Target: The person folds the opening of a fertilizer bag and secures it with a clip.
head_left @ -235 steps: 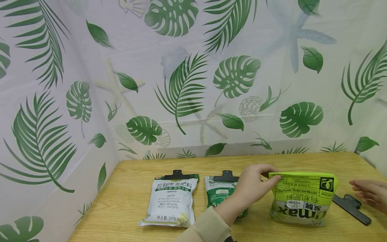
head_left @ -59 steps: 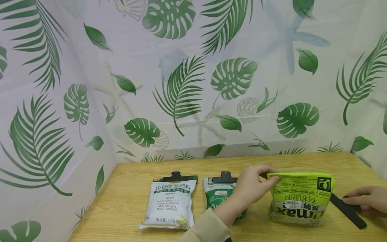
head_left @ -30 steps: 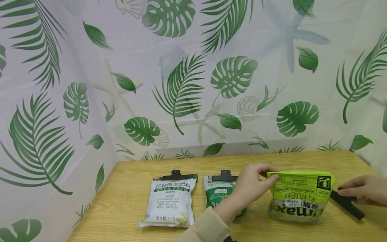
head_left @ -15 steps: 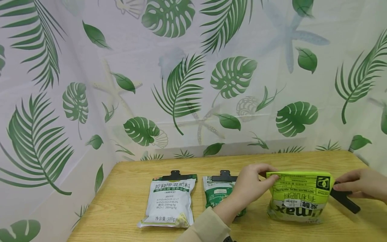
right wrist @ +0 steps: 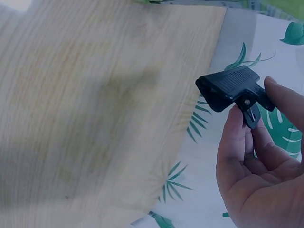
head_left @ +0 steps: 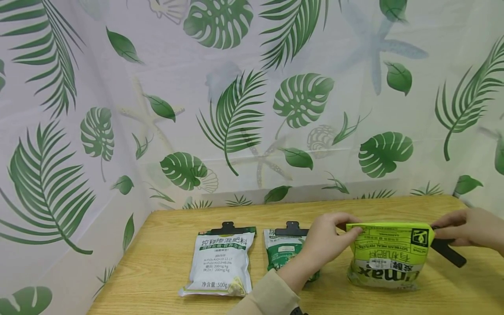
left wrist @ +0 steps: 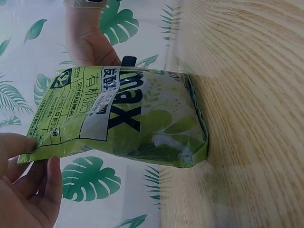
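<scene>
My left hand (head_left: 330,240) pinches the top left corner of a lime-green fertilizer bag (head_left: 390,258). The bag stands upright on the table with its print upside down in the head view; its top edge looks folded over. In the left wrist view, thumb and fingers grip that green edge (left wrist: 35,149). Beside the bag's right corner, my right hand (head_left: 470,227) holds a wide black bag clip (head_left: 450,253) by its handles. The right wrist view shows the clip (right wrist: 228,88) between thumb and fingers, off the wood. Part of it is hidden behind the bag in the head view.
A white 500g bag (head_left: 220,262) with a black clip (head_left: 228,228) on its top lies at the left. Next to it, a green and white bag (head_left: 281,251), also clipped, is partly covered by my left forearm. A leaf-print cloth (head_left: 252,100) hangs behind the wooden table (head_left: 165,262).
My right hand has come in from the right, taken hold of the black clip and carried it up and left to the bag's corner. My left hand keeps its grip.
</scene>
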Demonstrator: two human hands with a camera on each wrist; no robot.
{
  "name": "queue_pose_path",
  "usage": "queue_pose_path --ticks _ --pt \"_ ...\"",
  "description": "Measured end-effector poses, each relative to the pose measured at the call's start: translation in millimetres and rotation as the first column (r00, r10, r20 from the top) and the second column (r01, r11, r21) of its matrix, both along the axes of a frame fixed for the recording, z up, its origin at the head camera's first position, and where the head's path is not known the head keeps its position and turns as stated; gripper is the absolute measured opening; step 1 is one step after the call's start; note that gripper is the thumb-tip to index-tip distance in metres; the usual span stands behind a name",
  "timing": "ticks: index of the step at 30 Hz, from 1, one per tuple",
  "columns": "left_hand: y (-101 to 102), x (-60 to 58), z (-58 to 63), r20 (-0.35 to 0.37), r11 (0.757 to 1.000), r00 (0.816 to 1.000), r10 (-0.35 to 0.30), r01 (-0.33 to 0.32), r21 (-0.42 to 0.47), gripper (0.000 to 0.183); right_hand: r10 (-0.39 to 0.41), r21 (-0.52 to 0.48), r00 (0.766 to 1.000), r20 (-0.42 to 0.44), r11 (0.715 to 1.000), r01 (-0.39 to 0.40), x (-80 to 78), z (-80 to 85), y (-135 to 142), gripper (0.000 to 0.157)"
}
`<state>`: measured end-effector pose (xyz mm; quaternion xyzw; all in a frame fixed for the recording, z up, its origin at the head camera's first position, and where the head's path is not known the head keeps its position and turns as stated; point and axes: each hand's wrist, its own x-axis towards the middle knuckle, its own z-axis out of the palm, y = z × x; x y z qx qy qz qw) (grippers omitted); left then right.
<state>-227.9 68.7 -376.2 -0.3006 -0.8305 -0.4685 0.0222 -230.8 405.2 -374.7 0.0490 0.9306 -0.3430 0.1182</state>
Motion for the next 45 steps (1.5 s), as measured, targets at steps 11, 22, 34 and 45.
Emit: queue_pose_path --ticks 11,22,34,45 --pt "0 -0.1 -0.4 0.002 1.000 1.000 -0.008 0.007 0.011 0.017 0.060 0.051 0.997 -0.054 0.997 -0.057 1.9 20.9 -6 0.068" --pt "0 -0.4 -2.4 0.008 1.000 1.000 -0.007 0.007 0.009 0.016 0.072 0.073 0.994 -0.087 0.995 -0.066 8.1 36.8 -22 0.068" --pt "0 1.0 -0.2 -0.003 1.000 1.000 0.007 -0.007 0.001 0.016 0.131 0.069 0.984 -0.123 0.990 -0.123 15.4 47.1 -40 0.052" --pt "2 -0.3 -0.7 -0.009 1.000 1.000 0.000 0.000 0.007 0.016 0.135 0.068 0.981 -0.142 0.990 -0.126 20.1 55.2 -49 0.049"
